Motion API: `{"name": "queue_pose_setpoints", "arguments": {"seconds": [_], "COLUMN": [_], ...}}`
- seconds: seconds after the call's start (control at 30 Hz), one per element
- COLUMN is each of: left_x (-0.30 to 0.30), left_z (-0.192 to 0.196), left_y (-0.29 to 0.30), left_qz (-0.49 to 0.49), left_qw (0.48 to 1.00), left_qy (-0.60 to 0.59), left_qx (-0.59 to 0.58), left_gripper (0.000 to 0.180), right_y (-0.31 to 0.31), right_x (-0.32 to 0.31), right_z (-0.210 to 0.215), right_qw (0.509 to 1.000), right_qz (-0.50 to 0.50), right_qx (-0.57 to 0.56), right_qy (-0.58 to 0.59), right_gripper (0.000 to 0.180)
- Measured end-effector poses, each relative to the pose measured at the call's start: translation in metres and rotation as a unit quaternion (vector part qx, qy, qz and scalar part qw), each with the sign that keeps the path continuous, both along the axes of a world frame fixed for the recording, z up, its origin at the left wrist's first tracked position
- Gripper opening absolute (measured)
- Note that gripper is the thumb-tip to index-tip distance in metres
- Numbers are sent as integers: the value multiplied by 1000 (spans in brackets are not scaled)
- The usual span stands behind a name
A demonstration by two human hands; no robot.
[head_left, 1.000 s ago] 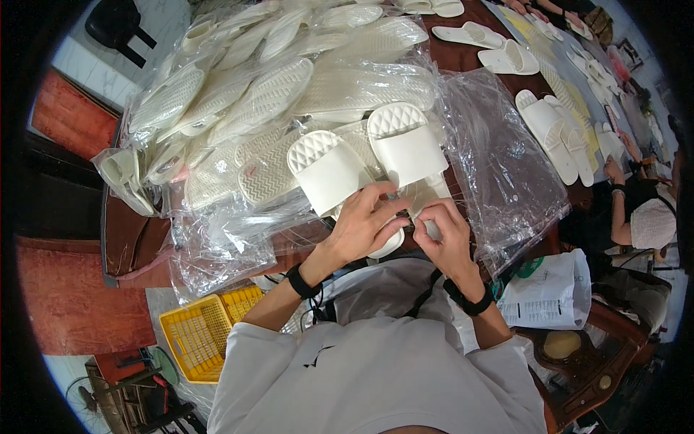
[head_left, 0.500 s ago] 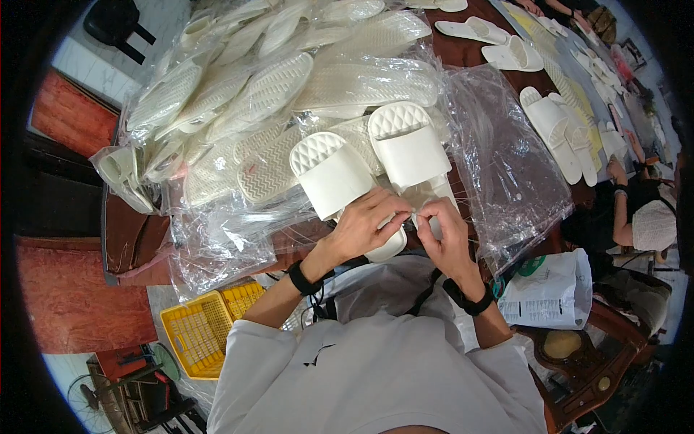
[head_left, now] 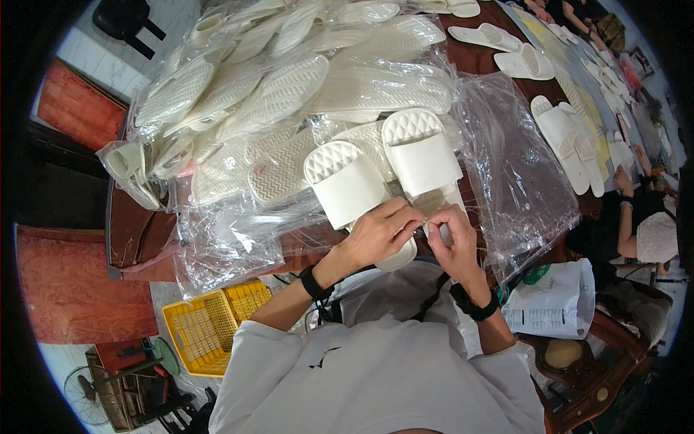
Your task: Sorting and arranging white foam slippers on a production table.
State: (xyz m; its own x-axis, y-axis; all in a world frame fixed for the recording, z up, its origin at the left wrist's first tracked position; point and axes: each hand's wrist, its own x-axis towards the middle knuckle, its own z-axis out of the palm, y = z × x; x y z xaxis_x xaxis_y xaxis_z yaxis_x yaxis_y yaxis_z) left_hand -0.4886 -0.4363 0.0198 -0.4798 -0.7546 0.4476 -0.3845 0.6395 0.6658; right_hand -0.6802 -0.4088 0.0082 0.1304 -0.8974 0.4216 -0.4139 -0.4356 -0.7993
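I have the fingers of the left hand (head_left: pixel 379 233) and right hand (head_left: pixel 455 244) closed in pinches, almost tip to tip — whether something tiny sits between, I cannot tell; I'd favour a light, even pinch, wrists steady; the two white slippers (head_left: pixel 348 189) lie just beyond, toes away — past them, bagged slippers (head_left: pixel 282 90) heap the bench (head_left: pixel 473 61).

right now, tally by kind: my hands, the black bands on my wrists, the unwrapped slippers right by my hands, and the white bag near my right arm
Hands: 2 (left hand, right hand)
Black wristbands: 2 (left band, right band)
Unwrapped slippers: 2 (left-side slipper, right-side slipper)
White bag: 1
Total: 7
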Motion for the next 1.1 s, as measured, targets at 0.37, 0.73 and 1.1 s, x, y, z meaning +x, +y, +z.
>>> {"name": "queue_pose_setpoints", "arguments": {"seconds": [0.37, 0.73, 1.1], "left_x": [-3, -9, -7], "left_z": [1, 2, 1], "left_y": [0, 0, -3], "left_qz": [7, 25, 28], "left_qw": [999, 998, 997], "left_qy": [38, 33, 33], "left_qx": [37, 42, 63], "left_gripper": [14, 14, 13], "right_y": [-5, -7, -7], "right_x": [2, 4, 6], "right_z": [-3, -8, -4], "right_qw": [1000, 998, 996], "right_qz": [6, -4, -18], "right_qx": [-11, -54, -72], "right_qy": [12, 37, 47], "right_gripper": [15, 15, 14]}}
